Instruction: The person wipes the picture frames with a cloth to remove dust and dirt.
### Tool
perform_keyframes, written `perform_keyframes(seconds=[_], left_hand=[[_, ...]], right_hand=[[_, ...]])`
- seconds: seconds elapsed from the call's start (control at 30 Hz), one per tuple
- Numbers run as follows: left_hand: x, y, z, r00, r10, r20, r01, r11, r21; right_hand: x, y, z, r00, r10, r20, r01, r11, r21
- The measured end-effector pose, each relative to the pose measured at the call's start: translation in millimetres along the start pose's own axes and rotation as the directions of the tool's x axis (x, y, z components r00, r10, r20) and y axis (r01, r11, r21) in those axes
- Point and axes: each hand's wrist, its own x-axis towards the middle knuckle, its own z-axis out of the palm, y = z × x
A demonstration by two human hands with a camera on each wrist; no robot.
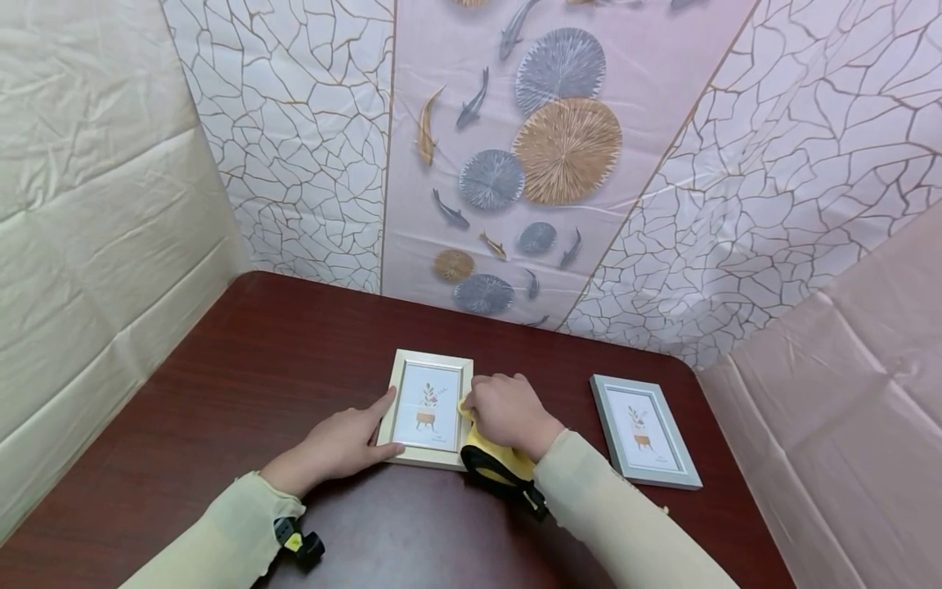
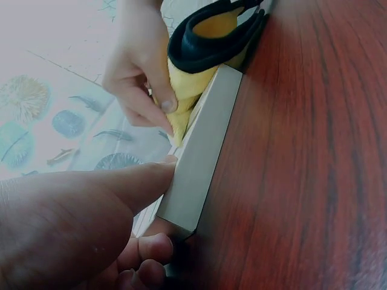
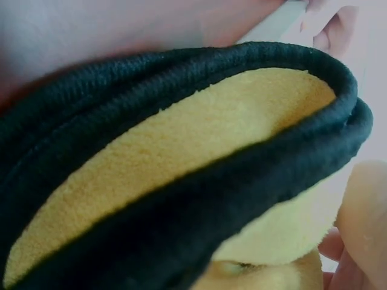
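Note:
A cream picture frame [image 1: 428,409] with a potted-plant print lies face up on the dark red table. My left hand [image 1: 331,448] grips its left side, the thumb on the near border. In the left wrist view that thumb rests on the edge of the frame [image 2: 202,157], with the other fingers curled at its corner. My right hand [image 1: 509,411] pinches a yellow cloth [image 1: 508,458] with black edging against the frame's right border. The bunched cloth [image 3: 242,115] fills most of the right wrist view and hides much of the right hand there.
A second, grey-green picture frame [image 1: 646,432] with a similar print lies to the right, beyond the right forearm. The table [image 1: 294,343] ends at a patterned cloth backdrop [image 1: 493,180], with pale cloth at both sides. A black strap device [image 1: 298,541] sits at the left wrist.

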Motion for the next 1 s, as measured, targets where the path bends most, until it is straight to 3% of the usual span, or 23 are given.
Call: perform_keyframes(seconds=[0.37, 0.67, 1.0], left_hand=[[1.1, -0.6, 0.5, 1.0, -0.005, 0.0, 0.005, 1.0, -0.002], [-0.8, 2.9, -1.1, 1.0, -0.009, 0.0, 0.009, 1.0, -0.009], [-1.2, 2.1, -3.0, 1.0, -0.019, -0.003, 0.019, 1.0, -0.002]], right_hand=[[26.4, 15.5, 1.1, 0.998, 0.064, -0.019, -0.064, 0.998, -0.014], [47.7, 29.8, 3.2, 0.99, 0.142, 0.023, -0.142, 0.99, -0.022], [59.3, 34.4, 4.6, 0.99, 0.143, 0.016, -0.143, 0.99, -0.02]])
